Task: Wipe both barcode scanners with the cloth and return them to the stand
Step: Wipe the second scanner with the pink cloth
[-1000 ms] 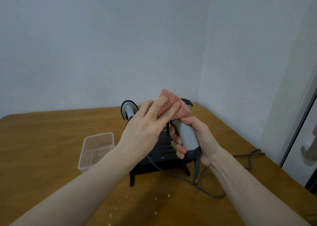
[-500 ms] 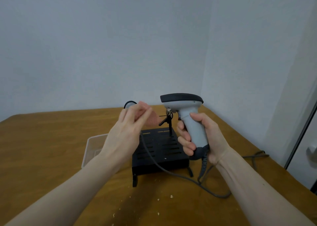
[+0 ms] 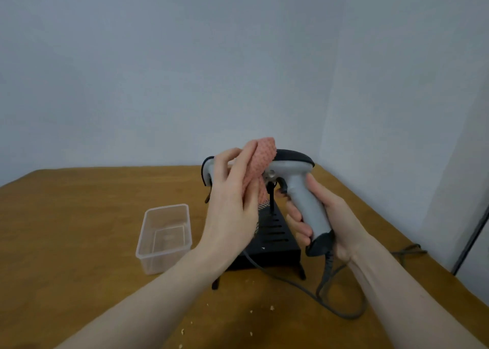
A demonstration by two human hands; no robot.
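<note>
My right hand [image 3: 326, 216] grips the handle of a grey and black barcode scanner [image 3: 299, 187], held upright above the black stand [image 3: 275, 240]. My left hand [image 3: 232, 200] holds a pink waffle cloth [image 3: 260, 163] against the front of the scanner's head. A second grey scanner [image 3: 209, 170] sits on the stand behind my left hand, mostly hidden. Grey cables [image 3: 341, 314] trail from the scanners across the table.
An empty clear plastic tub [image 3: 165, 237] stands left of the stand on the brown wooden table [image 3: 66, 229]. Small crumbs [image 3: 271, 308] lie on the table in front. Walls close in behind and at the right, where the table edge runs.
Half a second ago my left hand was away from the scanner with the cloth; it has moved right and now holds the cloth over the scanner's head again.
</note>
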